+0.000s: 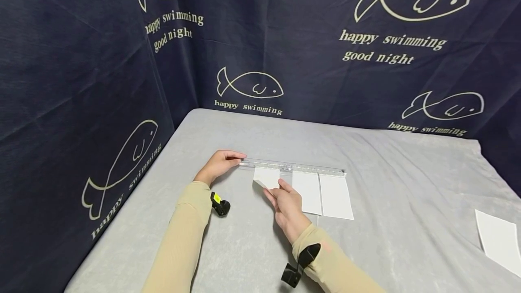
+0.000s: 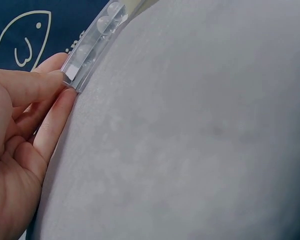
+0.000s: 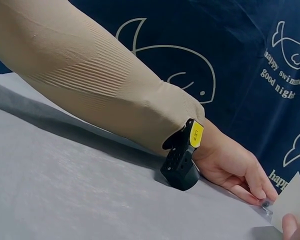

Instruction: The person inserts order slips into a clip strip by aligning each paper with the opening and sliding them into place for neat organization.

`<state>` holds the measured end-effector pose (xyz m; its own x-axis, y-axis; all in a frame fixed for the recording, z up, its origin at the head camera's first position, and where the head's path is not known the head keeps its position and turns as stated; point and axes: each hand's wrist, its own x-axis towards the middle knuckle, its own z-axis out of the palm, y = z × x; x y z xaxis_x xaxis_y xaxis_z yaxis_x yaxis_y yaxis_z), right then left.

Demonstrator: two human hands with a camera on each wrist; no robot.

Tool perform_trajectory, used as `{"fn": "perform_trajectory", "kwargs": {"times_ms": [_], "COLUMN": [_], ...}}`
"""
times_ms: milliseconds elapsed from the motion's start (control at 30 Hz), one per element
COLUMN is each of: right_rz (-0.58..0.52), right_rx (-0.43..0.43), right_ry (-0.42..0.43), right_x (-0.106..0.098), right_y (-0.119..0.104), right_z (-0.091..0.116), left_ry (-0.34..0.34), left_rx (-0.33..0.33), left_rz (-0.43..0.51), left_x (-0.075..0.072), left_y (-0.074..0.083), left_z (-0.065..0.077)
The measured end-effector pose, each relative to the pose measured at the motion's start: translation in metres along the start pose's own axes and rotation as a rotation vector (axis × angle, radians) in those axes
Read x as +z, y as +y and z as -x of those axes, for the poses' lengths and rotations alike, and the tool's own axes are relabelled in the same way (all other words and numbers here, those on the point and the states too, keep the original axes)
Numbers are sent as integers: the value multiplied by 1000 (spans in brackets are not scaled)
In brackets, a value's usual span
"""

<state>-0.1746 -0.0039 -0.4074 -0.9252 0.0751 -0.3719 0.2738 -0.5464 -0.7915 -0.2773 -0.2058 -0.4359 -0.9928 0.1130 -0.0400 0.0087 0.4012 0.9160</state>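
A long clear plastic strip (image 1: 313, 169) lies across the table, left to right. My left hand (image 1: 219, 165) pinches its left end between thumb and fingers; round clear bumps show along the strip (image 2: 92, 47) in the left wrist view. Along its near edge are white paper cards: a left card (image 1: 266, 174), a middle card (image 1: 306, 192) and a right card (image 1: 336, 196). The left card's near part is bent up off the table, held by the fingers of my right hand (image 1: 288, 205). In the right wrist view that card (image 3: 289, 202) stands raised beside a fingertip.
Another white sheet (image 1: 499, 242) lies apart at the table's right side. Grey cloth (image 1: 390, 248) covers the table, with some wrinkles. Dark blue curtains (image 1: 309, 76) with fish drawings hang behind it and on the left. Each wrist carries a black camera (image 1: 221, 205).
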Motion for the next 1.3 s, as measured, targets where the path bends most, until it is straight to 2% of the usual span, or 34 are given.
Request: {"fn": "perform_trajectory", "kwargs": {"times_ms": [400, 800, 1300], "right_rz": [25, -15, -14], "right_rx": [10, 24, 22], "right_ry": [-15, -3, 8], "right_x": [0, -2, -5], "right_y": [1, -3, -6], "right_z": [-1, 1, 3], "left_ry": [-2, 3, 0], "left_rx": [5, 0, 6], "left_rz": [8, 6, 5], "left_x": [0, 0, 0], "left_y": [-1, 1, 3], "left_z": [1, 1, 2]}}
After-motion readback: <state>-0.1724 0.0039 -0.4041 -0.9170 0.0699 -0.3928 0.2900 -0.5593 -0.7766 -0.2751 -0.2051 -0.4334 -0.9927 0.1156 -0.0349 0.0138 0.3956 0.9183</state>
